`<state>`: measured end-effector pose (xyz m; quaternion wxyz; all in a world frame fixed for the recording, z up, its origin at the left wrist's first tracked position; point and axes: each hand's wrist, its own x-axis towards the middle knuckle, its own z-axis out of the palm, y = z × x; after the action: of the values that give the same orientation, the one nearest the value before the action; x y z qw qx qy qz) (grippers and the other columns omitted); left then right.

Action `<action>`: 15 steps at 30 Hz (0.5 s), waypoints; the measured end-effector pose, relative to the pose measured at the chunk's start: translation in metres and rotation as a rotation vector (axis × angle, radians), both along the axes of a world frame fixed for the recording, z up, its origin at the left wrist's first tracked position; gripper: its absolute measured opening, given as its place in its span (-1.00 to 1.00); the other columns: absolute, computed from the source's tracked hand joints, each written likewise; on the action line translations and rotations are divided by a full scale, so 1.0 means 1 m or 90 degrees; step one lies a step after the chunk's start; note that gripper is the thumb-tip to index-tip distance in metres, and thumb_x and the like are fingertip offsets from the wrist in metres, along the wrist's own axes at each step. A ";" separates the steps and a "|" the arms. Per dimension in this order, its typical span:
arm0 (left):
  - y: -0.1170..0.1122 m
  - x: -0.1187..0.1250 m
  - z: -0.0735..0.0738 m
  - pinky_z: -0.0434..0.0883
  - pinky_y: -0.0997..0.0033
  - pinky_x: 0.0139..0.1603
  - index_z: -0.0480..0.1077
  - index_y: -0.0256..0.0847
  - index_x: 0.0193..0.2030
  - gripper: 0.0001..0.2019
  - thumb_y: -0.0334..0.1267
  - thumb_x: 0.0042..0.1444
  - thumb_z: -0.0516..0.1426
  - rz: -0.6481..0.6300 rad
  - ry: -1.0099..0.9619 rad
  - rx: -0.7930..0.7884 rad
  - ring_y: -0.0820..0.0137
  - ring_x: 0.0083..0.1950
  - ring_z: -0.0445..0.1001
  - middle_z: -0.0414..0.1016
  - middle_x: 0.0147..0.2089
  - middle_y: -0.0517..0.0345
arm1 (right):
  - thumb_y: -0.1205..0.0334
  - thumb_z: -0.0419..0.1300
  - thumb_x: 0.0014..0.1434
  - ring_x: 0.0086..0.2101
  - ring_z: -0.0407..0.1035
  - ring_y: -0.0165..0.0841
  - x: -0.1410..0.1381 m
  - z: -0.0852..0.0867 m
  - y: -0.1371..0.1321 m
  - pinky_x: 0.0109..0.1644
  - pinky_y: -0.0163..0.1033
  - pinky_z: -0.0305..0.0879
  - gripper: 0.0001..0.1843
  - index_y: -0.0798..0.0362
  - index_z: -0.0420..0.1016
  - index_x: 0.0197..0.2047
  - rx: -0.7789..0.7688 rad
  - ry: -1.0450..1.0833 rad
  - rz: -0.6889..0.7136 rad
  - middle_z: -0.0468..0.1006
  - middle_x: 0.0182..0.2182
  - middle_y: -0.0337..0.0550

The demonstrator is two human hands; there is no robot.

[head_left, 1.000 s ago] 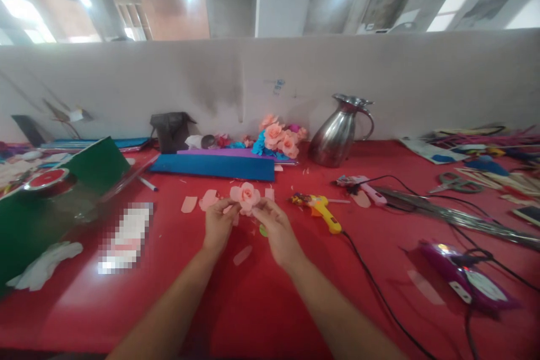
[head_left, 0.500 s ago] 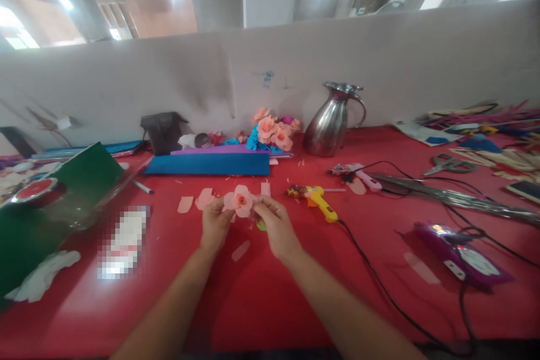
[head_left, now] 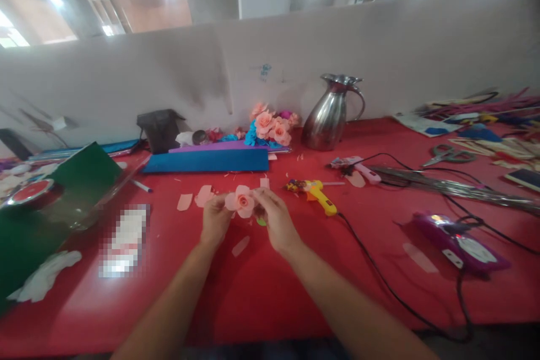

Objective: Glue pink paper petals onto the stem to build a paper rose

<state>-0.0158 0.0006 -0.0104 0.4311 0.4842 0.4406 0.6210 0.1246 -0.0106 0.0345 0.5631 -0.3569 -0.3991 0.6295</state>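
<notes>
A pink paper flower (head_left: 242, 201) with a tightly rolled centre faces me between my two hands, above the red table (head_left: 253, 309). My left hand (head_left: 216, 219) is closed on its left side, thumb and fingers pinching near the petals. At the right edge, my right hand (head_left: 275, 215) holds a petal with its fingers pressed together. Cut pink paper petals (head_left: 205, 196) lie behind my left hand, and a loose petal (head_left: 241, 246) rests nearer me. Part of a green round piece (head_left: 262, 222) shows beneath my right hand.
Right of my hands lie a yellow glue gun (head_left: 321, 198), a pink glue gun (head_left: 368, 171) and a purple power strip (head_left: 462, 244) with black cords. Behind stand a steel jug (head_left: 327, 115) and finished paper flowers (head_left: 272, 126). Scissors (head_left: 449, 155) lie far right, a green sheet (head_left: 90, 174) left.
The fingers of my right hand have shifted up and over the flower's right petal. The flower stays nearly in place between both hands. The camera view has tipped slightly downward.
</notes>
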 end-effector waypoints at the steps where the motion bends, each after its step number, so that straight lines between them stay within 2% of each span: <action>1: 0.000 0.000 0.000 0.35 0.46 -0.33 0.58 -0.23 -0.38 -0.91 -0.36 -0.10 0.28 -0.007 0.001 0.001 0.45 -0.43 0.38 0.52 -0.47 0.21 | 0.00 0.28 0.02 -0.53 0.16 -0.47 0.000 0.001 -0.001 -0.44 -0.32 0.06 -0.73 0.02 0.43 -0.46 0.005 -0.012 0.000 0.34 -0.57 -0.33; 4: 0.000 0.001 0.002 0.34 0.47 -0.34 0.58 -0.23 -0.39 -0.92 -0.35 -0.09 0.29 -0.020 -0.001 0.001 0.45 -0.44 0.39 0.52 -0.48 0.20 | 0.03 0.30 0.01 -0.56 0.11 -0.48 0.001 0.004 -0.002 -0.48 -0.32 0.01 -0.76 0.02 0.44 -0.46 0.021 -0.038 -0.003 0.30 -0.60 -0.35; 9: -0.004 0.005 0.010 0.37 0.45 -0.28 0.59 -0.22 -0.37 -0.92 -0.35 -0.08 0.29 -0.062 -0.040 -0.004 0.43 -0.39 0.44 0.55 -0.46 0.20 | 0.04 0.28 0.03 -0.58 0.15 -0.49 0.001 0.003 -0.001 -0.49 -0.32 0.02 -0.77 0.02 0.45 -0.45 0.027 -0.005 -0.017 0.34 -0.61 -0.34; 13: -0.005 0.008 0.015 0.35 0.49 -0.36 0.58 -0.22 -0.39 -0.90 -0.37 -0.13 0.32 -0.035 -0.078 -0.026 0.48 -0.47 0.40 0.54 -0.49 0.22 | 0.04 0.24 0.06 -0.58 0.17 -0.49 0.002 0.002 0.000 -0.50 -0.33 0.03 -0.74 0.02 0.39 -0.50 0.028 0.036 -0.023 0.38 -0.61 -0.33; 15: -0.004 0.010 0.016 0.39 0.46 -0.31 0.58 -0.22 -0.37 -0.87 -0.37 -0.15 0.33 -0.024 -0.114 -0.037 0.45 -0.44 0.45 0.57 -0.46 0.20 | 0.04 0.22 0.07 -0.59 0.17 -0.49 0.002 0.001 0.001 -0.50 -0.33 0.03 -0.75 0.02 0.40 -0.49 0.024 0.036 -0.027 0.39 -0.60 -0.32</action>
<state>-0.0056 -0.0038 0.0055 0.4942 0.4221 0.4092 0.6404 0.1268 -0.0098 0.0352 0.5940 -0.3372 -0.3870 0.6195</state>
